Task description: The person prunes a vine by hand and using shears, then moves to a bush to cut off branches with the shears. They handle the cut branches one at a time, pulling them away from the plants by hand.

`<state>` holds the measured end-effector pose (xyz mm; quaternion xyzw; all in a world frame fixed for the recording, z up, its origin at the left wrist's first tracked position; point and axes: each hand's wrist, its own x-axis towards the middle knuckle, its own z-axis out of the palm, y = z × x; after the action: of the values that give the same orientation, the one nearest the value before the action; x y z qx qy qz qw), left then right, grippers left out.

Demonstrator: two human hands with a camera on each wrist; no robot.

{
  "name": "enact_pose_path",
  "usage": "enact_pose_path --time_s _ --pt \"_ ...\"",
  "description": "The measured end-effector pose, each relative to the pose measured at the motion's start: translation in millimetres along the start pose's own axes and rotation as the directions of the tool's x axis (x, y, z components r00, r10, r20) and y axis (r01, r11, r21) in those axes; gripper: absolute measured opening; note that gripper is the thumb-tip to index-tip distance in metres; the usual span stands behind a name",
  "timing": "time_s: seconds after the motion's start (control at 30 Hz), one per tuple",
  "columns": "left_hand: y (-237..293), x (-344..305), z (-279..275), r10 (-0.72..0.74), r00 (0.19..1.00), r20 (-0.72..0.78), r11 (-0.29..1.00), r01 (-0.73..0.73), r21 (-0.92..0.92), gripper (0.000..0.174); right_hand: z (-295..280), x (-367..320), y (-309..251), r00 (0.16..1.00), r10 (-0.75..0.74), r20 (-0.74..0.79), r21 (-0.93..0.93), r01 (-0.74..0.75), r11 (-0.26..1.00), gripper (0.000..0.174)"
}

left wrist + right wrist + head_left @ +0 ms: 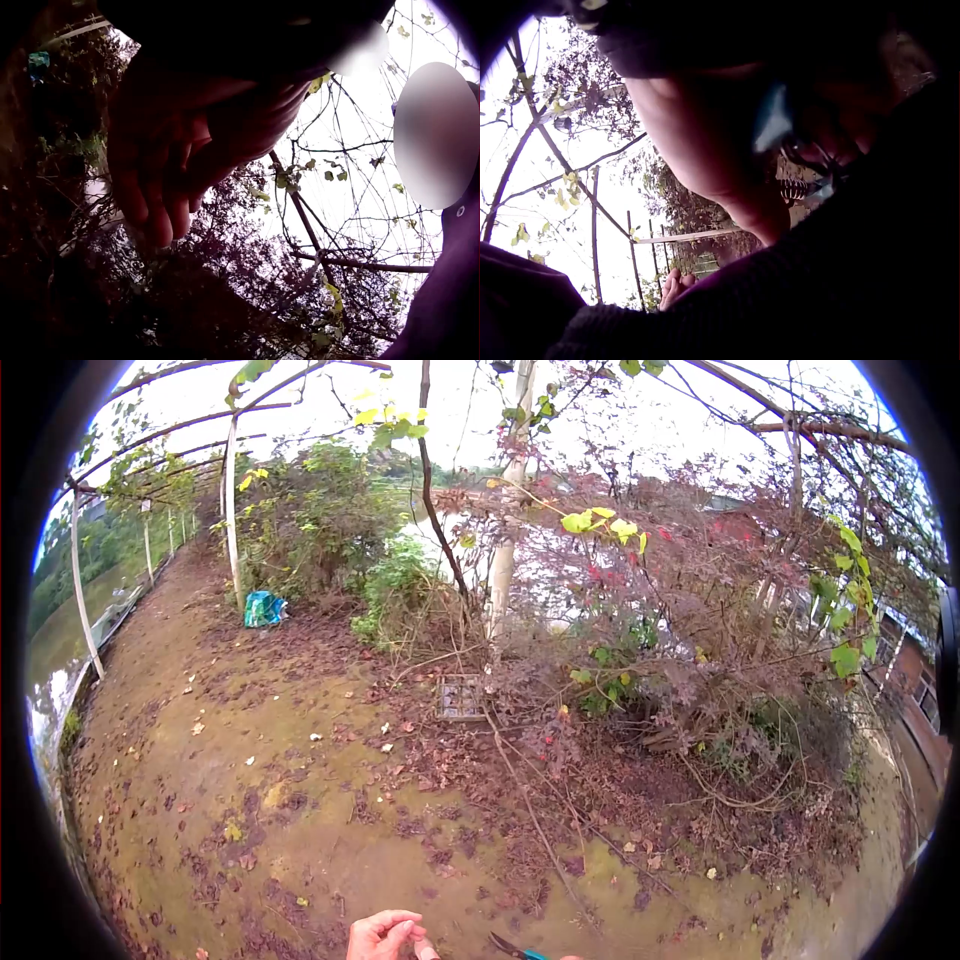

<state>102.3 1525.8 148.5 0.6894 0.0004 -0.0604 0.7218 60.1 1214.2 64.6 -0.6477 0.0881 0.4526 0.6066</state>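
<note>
At the bottom edge of the head view is my left hand (382, 937), its fingers loosely bent and nothing showing between them. The left wrist view has the same hand (161, 172) in shadow, fingers hanging down together. Right of it, pruning shears (530, 953) with dark blades and a teal handle point toward the left hand. My right hand (705, 150) grips these shears; their coil spring (793, 189) and a teal handle (774, 124) show in the right wrist view. Most of the right hand is cut off in the head view.
A bare trunk (505, 550) and reddish shrubs (680, 600) stand ahead, with fallen branches (530, 810) below. A crate-like grid (461, 697) sits by the trunk. A teal bag (264, 610) lies beside a white post (233, 510). Water borders the dirt path (200, 780) at left.
</note>
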Motion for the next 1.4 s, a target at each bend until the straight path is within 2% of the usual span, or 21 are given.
enact_pose_path --time_s 0.07,0.13,0.2,0.27,0.3,0.37,0.47,0.53,0.67,0.73,0.9,0.93,1.0,1.07,1.1,1.2,1.23,1.33,1.4 --pt "8 23 -18 -0.02 1.0 0.008 1.0 0.02 0.009 0.014 12 7 -42 0.996 0.001 -0.085 0.041 0.002 0.999 0.03" --pt "10 44 -39 -0.044 0.998 0.036 0.998 0.046 -0.045 0.015 18 32 -54 0.992 -0.039 -0.119 0.092 0.05 0.995 0.031" --pt "1 70 -69 -0.045 0.992 0.114 0.999 0.044 0.014 0.016 21 42 -75 0.991 0.088 -0.101 0.097 -0.078 0.992 0.025" --pt "-20 101 -93 -0.106 0.993 0.049 0.991 0.109 -0.071 0.014 8 66 -76 0.969 0.228 -0.092 0.017 -0.228 0.974 0.034" --pt "-26 112 -100 -0.035 0.999 0.001 0.995 0.035 -0.091 0.015 6 72 -76 0.969 0.231 -0.084 0.04 -0.228 0.973 0.036" --pt "-21 130 -111 -0.05 0.998 0.024 0.995 0.052 -0.087 0.014 0 90 -74 0.961 0.267 -0.076 0.09 -0.26 0.961 0.039" --pt "-17 151 -114 -0.09 0.995 0.047 0.985 0.096 -0.144 0.013 -4 104 -83 0.944 0.318 -0.083 0.144 -0.304 0.942 0.039" --pt "0 159 -112 -0.154 0.982 0.113 0.981 0.166 -0.103 0.016 -7 117 -90 0.944 0.32 -0.081 0.179 -0.302 0.936 0.039" --pt "-1 190 -106 -0.166 0.97 0.176 0.975 0.188 -0.12 0.016 -14 140 -105 0.945 0.317 -0.086 0.304 -0.278 0.911 0.044" --pt "5 204 -104 -0.167 0.974 0.15 0.978 0.183 -0.101 0.017 -17 146 -124 0.935 0.338 -0.105 0.248 -0.305 0.92 0.044" --pt "9 257 -103 -0.207 0.971 0.122 0.976 0.214 -0.047 0.018 -48 180 -142 0.932 0.334 -0.14 0.4 -0.256 0.88 0.041" --pt "11 271 -101 -0.231 0.968 0.097 0.97 0.237 -0.06 0.018 -56 186 -148 0.945 0.296 -0.139 0.394 -0.222 0.892 0.041" --pt "16 301 -91 -0.181 0.977 0.109 0.983 0.183 -0.001 0.018 -77 200 -151 0.96 0.243 -0.137 0.4 -0.17 0.9 0.04" --pt "29 339 -76 -0.109 0.984 0.138 0.994 0.105 0.036 0.019 -104 219 -153 0.984 0.138 -0.112 0.489 -0.066 0.87 0.035" --pt "39 358 -63 -0.099 0.983 0.152 0.995 0.093 0.048 0.02 -115 216 -165 0.985 0.131 -0.111 0.51 -0.056 0.858 0.033" --pt "61 411 -19 -0.053 0.971 0.233 0.997 0.041 0.059 0.02 -149 212 -184 0.976 0.011 -0.217 0.521 0.106 0.847 0.034" --pt "66 429 -4 -0.039 0.968 0.246 0.998 0.026 0.058 0.02 -162 215 -184 0.975 0.005 -0.221 0.529 0.115 0.841 0.034" --pt "72 476 37 -0.117 0.937 0.33 0.992 0.093 0.089 0.021 -193 221 -189 0.977 0.003 -0.211 0.523 0.11 0.845 0.035" --pt "67 500 67 0.045 0.919 0.392 0.999 -0.053 0.011 0.014 -206 221 -194 0.986 0.042 -0.162 0.501 0.046 0.864 0.035"
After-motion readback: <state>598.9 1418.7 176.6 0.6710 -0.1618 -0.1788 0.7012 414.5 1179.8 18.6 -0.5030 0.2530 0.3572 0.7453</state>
